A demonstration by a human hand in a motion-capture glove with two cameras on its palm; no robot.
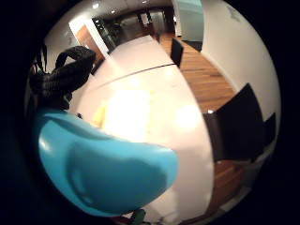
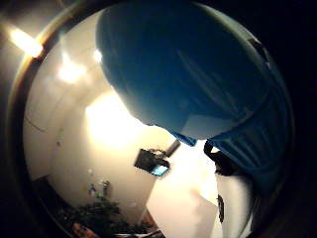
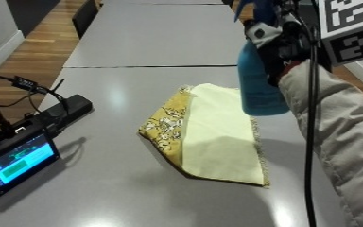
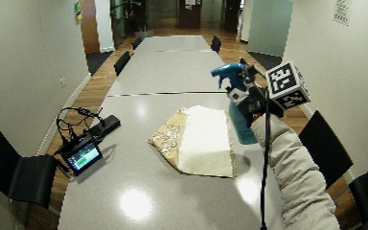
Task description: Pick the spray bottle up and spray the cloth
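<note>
A blue spray bottle (image 3: 257, 80) hangs in the air above the right edge of the cloth, held upright by my gloved right hand (image 3: 288, 47), whose fingers wrap its neck. In the wide outside view the bottle (image 4: 238, 120) has its blue nozzle head (image 4: 225, 72) pointing left, over the cloth. The cloth (image 3: 222, 135) lies flat on the grey table (image 3: 106, 189); it is pale yellow with a patterned yellow folded edge (image 3: 166, 123). The blue bottle body (image 1: 103, 168) fills much of both palm views, with the bright cloth (image 1: 126, 115) below it.
A small monitor with a lit screen (image 3: 18, 158) and a black box with cables (image 3: 62, 111) sit at the table's left edge. Black chairs (image 4: 327, 143) stand along the right side and another chair (image 4: 12, 175) on the left. A second table (image 4: 165, 62) adjoins beyond.
</note>
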